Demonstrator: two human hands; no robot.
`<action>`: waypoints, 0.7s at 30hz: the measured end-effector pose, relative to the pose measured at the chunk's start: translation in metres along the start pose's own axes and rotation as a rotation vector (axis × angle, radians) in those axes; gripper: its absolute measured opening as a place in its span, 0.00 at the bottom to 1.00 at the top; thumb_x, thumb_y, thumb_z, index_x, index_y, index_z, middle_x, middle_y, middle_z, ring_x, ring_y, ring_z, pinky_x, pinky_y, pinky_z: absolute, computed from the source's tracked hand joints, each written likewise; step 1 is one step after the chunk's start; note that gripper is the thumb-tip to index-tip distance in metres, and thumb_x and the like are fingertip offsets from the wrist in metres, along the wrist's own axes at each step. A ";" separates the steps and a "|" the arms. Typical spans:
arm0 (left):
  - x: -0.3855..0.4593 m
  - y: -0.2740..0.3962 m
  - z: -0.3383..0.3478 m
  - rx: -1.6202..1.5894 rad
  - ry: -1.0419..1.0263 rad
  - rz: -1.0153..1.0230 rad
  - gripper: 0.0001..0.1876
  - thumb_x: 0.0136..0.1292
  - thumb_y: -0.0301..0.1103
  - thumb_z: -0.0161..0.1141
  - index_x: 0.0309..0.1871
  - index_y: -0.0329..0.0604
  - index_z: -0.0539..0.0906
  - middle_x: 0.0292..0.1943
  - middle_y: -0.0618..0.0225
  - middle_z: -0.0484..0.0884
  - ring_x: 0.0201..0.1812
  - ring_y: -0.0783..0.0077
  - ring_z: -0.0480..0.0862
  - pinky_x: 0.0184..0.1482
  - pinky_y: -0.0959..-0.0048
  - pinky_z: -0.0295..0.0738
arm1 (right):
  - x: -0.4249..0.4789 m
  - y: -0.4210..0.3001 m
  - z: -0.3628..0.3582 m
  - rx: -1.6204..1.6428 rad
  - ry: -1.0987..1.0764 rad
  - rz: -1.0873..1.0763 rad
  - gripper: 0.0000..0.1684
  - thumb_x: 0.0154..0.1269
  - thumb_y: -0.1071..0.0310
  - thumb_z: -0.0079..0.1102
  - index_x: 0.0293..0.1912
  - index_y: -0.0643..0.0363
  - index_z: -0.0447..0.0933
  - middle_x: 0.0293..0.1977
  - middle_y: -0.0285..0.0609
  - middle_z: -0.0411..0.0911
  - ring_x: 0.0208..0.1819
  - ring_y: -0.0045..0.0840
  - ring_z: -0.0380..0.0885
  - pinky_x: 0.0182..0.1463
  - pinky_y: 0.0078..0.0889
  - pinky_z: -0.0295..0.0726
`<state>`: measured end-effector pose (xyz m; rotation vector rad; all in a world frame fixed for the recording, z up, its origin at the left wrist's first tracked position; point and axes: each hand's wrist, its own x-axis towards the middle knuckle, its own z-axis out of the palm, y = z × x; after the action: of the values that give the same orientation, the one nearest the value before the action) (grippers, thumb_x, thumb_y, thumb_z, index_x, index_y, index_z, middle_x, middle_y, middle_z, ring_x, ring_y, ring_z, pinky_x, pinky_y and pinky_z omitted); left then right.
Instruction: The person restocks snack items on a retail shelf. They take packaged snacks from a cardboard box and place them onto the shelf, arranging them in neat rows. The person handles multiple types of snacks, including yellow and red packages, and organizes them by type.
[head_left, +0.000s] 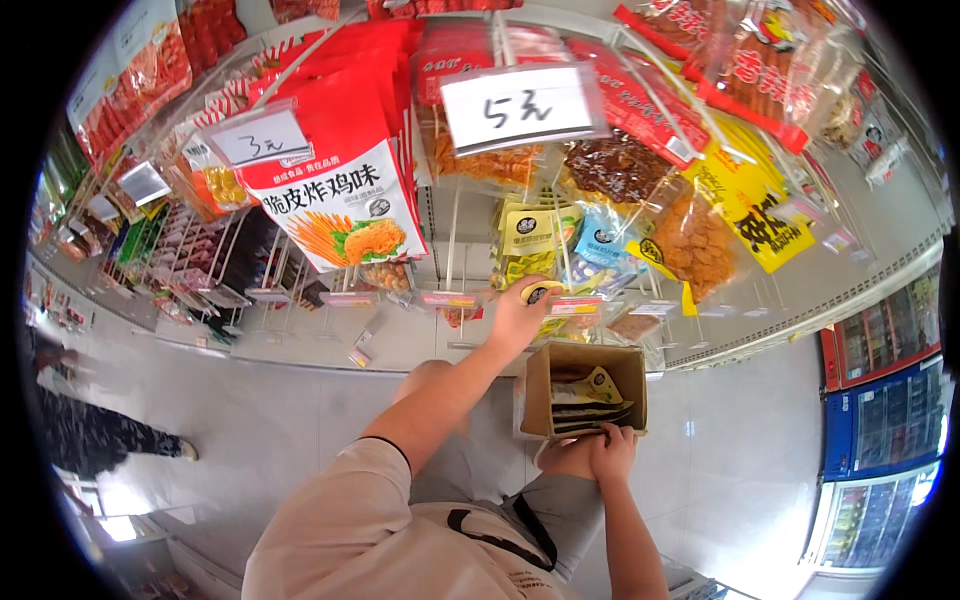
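Observation:
My left hand (519, 319) reaches up to the shelf and grips the top of a pale yellow snack packet (541, 291) beside a hanging hook. Its lower part is hidden by the hand and a price tag. Similar yellow packets (531, 229) hang just behind, next to blue ones (600, 244). Below, my right hand (615, 452) holds the near rim of an open cardboard box (534, 397) at my knee. Several yellow and dark packets (589, 394) stand inside the box.
Large red-and-white snack bags (337, 195) and brown snack bags (615, 165) hang overhead from metal hooks. A handwritten price card (521, 109) juts out in front. Glass-door refrigerators (885, 420) line the right side. Another person's leg (112, 431) shows at left.

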<state>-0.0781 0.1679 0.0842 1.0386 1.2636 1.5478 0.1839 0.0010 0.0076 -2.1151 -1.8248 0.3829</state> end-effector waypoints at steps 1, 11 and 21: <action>-0.001 -0.006 -0.001 0.029 0.033 0.022 0.11 0.62 0.28 0.65 0.45 0.34 0.81 0.34 0.66 0.84 0.33 0.80 0.80 0.37 0.78 0.75 | 0.000 -0.002 0.000 0.005 0.001 -0.012 0.15 0.56 0.65 0.53 0.42 0.54 0.82 0.40 0.44 0.74 0.47 0.43 0.71 0.53 0.44 0.73; 0.055 -0.025 0.010 0.298 0.204 0.145 0.16 0.60 0.38 0.64 0.46 0.37 0.81 0.39 0.53 0.85 0.41 0.53 0.84 0.44 0.63 0.77 | -0.003 0.012 -0.007 -0.004 0.004 -0.030 0.15 0.57 0.66 0.53 0.42 0.55 0.83 0.40 0.45 0.74 0.47 0.43 0.71 0.53 0.43 0.73; 0.056 -0.066 -0.019 0.483 0.361 0.313 0.23 0.59 0.31 0.63 0.56 0.34 0.72 0.41 0.53 0.81 0.45 0.53 0.81 0.46 0.61 0.75 | -0.003 -0.004 -0.010 -0.158 0.013 -0.111 0.19 0.57 0.62 0.54 0.49 0.50 0.79 0.49 0.41 0.73 0.54 0.42 0.69 0.61 0.50 0.66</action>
<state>-0.1045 0.2245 0.0206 1.3497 1.8590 1.7651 0.1837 -0.0021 0.0189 -2.0986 -2.0141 0.2035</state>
